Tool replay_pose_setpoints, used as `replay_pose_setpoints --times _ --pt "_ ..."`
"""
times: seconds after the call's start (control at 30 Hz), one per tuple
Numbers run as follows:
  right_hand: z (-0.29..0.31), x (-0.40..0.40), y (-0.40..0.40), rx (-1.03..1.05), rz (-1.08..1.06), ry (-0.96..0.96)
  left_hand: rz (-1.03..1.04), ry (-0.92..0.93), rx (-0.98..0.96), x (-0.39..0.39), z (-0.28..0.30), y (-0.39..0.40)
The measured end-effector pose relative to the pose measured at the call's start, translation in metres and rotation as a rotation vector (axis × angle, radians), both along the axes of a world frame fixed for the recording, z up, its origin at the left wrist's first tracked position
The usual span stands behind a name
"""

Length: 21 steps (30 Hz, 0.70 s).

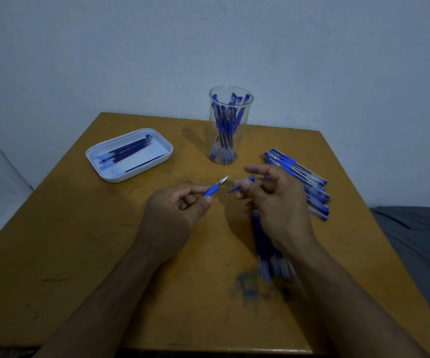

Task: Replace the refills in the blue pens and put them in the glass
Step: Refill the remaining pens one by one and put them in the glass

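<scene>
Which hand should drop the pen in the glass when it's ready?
Probably the left hand. It already grips the pen by its blue grip, tip toward the glass. The right hand is busy pinching a small blue piece, likely the cap.

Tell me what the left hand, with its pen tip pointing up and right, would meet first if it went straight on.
Probably the right hand and its small blue piece; the left hand aims its pen there. Depth is unclear.

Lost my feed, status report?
Left hand grips uncapped pen. Right hand pinches cap. Glass part-filled, path clear.
</scene>
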State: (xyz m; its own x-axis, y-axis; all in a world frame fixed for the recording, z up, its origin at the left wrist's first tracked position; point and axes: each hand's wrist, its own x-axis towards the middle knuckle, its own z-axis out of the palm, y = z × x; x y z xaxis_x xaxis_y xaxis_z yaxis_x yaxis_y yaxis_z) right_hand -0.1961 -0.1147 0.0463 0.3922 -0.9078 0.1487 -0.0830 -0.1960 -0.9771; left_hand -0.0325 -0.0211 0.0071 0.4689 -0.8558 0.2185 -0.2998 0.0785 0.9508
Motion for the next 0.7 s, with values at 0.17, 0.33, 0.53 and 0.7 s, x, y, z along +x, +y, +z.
replay_pose_setpoints --times 0.17,0.33,0.53,0.7 --pt "0.001 -0.003 -0.001 0.042 -0.015 -0.133 -0.023 -0.022 0.013 -0.002 -0.004 0.000" --pt "-0.002 -0.003 -0.001 0.057 0.040 -0.140 -0.059 -0.010 0.004 -0.005 0.001 0.001" --pt "0.000 -0.005 -0.004 0.089 0.056 -0.121 -0.070 -0.038 0.015 -0.006 0.006 0.004" --pt "-0.001 -0.006 -0.004 0.108 0.082 -0.093 -0.073 -0.068 0.029 -0.005 0.007 0.004"
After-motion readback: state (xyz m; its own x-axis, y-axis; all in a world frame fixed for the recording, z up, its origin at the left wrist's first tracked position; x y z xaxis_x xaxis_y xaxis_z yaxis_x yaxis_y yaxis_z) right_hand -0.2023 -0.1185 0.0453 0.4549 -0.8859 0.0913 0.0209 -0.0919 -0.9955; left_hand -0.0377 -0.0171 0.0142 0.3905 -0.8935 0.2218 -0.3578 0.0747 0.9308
